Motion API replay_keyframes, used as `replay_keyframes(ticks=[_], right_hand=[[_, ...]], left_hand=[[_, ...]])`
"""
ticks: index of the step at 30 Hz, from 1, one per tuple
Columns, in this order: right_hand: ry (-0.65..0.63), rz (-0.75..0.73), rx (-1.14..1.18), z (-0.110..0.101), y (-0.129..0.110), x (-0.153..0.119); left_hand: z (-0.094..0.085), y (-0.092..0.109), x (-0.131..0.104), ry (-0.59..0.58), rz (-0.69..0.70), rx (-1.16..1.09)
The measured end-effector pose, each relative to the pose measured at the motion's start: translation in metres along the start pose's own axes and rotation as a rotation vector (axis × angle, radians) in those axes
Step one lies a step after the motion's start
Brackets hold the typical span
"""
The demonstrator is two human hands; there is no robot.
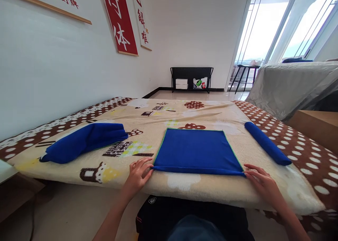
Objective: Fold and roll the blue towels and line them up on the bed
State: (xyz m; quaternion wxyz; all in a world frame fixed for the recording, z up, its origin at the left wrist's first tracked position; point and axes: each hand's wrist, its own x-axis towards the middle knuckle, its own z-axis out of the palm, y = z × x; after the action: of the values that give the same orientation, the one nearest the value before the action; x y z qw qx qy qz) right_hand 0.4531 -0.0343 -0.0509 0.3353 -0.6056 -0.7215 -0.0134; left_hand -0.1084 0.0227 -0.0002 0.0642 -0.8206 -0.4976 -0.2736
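A blue cloth [196,149] with green edging lies spread out on the patterned blanket [182,114]; its near edge is turned over in a narrow fold. My left hand [138,174] pinches the left end of that fold. At the right end, my right hand [260,179] holds the other corner between thumb and fingers. To the right lies a rolled blue cloth [266,142]. A loosely bunched blue cloth [84,142] rests on the blanket at the left.
Beyond the bed stands a black rack [192,73] with a white box. A cardboard box [317,126] and a covered piece of furniture [295,82] are at the right. A black stool [246,75] stands near the window. Scrolls hang on the left wall.
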Motion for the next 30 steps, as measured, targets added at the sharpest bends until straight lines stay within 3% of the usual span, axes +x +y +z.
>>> replay_keyframes(ticks=[6,12,19,25,30], right_hand=[[0.005,-0.017,0.003,-0.002,-0.003,0.004],[0.069,-0.081,-0.032,-0.012,-0.001,-0.010],[-0.082,-0.070,-0.056,-0.017,-0.006,-0.015],[0.053,-0.032,-0.325,0.008,-0.020,-0.002],[0.185,0.037,-0.494,0.012,-0.032,0.003]], left_hand=[[-0.004,-0.004,0.005,0.016,0.059,-0.057],[-0.016,-0.006,-0.008,-0.002,0.082,-0.073],[-0.025,-0.001,-0.012,-0.181,-0.031,-0.107],[-0.014,0.011,-0.001,-0.173,-0.135,-0.031],[-0.006,0.025,0.004,-0.137,-0.191,0.125]])
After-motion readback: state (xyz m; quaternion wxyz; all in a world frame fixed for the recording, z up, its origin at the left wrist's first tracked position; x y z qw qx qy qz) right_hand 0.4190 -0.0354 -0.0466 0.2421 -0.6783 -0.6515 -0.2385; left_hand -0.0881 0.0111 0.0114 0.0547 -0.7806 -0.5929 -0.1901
